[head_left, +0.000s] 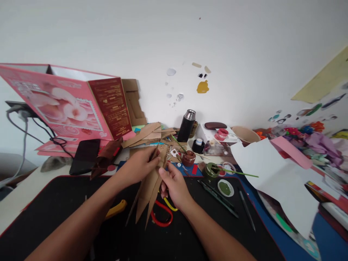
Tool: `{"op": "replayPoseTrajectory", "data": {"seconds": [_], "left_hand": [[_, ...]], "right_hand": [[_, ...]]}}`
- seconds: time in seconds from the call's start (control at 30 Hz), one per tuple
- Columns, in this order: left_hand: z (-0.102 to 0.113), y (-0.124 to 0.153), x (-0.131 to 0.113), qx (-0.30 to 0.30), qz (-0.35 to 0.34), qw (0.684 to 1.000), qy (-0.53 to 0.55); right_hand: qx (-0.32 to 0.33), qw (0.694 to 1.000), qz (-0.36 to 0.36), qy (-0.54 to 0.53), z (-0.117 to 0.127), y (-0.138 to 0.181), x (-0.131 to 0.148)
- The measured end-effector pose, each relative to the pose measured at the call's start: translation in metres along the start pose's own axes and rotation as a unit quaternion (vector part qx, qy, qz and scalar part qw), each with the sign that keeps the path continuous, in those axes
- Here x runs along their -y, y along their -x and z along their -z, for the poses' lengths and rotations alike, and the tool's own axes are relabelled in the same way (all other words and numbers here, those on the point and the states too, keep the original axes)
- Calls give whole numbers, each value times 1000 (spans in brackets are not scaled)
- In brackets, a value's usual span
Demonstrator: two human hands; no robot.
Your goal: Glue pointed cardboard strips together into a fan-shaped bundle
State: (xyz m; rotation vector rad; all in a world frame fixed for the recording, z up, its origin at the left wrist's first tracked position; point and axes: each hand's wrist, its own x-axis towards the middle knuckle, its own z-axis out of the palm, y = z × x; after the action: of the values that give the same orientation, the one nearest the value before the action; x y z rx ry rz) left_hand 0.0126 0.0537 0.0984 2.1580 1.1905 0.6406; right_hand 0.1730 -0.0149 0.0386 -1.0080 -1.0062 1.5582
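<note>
Over the black mat [127, 239], both hands are closed on a bundle of long pointed cardboard strips [148, 188] whose tips fan toward me. My left hand [141, 163] grips the upper left side of the cardboard. On the right edge, my right hand [174, 183] pinches the cardboard between thumb and fingers. Scissors with a red handle loop [163, 214] and a yellow one lie under the cardboard and right hand, their blades hidden. A yellow handle [116, 209] shows beside my left forearm, the rest of that tool covered.
Behind the hands are a cardboard scrap pile [145, 134], a black thermos [187, 125], a brown paint jar [188, 158] and a green paint jar [210, 170] holding a brush. A phone [85, 156] and pink box [65, 108] stand left. White paper [277, 181] lies right.
</note>
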Motion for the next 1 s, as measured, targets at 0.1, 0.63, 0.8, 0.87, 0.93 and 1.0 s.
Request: {"op": "replayPoseTrajectory", "data": {"seconds": [0.1, 0.63, 0.8, 0.87, 0.93, 1.0], "left_hand": [[3, -1, 1, -10, 11, 999, 47], [8, 2, -3, 25, 64, 985, 157], [26, 2, 2, 26, 87, 974, 206], [30, 1, 3, 25, 94, 976, 195], [32, 2, 4, 25, 91, 981, 169], [31, 3, 3, 23, 82, 986, 140]], "right_hand": [[0, 1000, 2, -12, 2, 0, 1], [23, 999, -13, -39, 11, -7, -2], [-4, 998, -13, -55, 14, -9, -1], [-3, 998, -18, -55, 14, -8, -1], [2, 998, -24, -53, 13, -8, 0], [5, 998, -27, -48, 13, -7, 0]]}}
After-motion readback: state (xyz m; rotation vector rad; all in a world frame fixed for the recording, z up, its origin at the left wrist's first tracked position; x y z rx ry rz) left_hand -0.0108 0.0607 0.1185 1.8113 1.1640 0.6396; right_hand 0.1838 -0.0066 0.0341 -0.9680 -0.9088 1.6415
